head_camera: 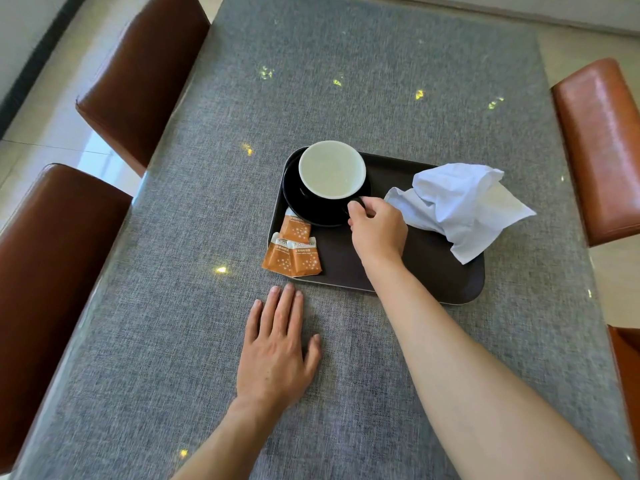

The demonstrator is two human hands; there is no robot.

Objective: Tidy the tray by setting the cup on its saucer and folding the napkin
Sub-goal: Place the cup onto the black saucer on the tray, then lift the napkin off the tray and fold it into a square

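My right hand (377, 226) is closed on the handle of the cup (331, 169), fingers pinched at its near right side, and the cup sits on the dark saucer (311, 211) at the far left of the tray (433, 271). I judge the cup step about done. The crumpled napkin (460, 206) lies just right of this hand, at the tray's right end, its long axis running from far left to near right. My left hand (277, 355) rests flat and open on the worktop (173, 306), near of the tray beside the orange sachets (292, 251), well apart from the napkin, so the right hand is nearer.
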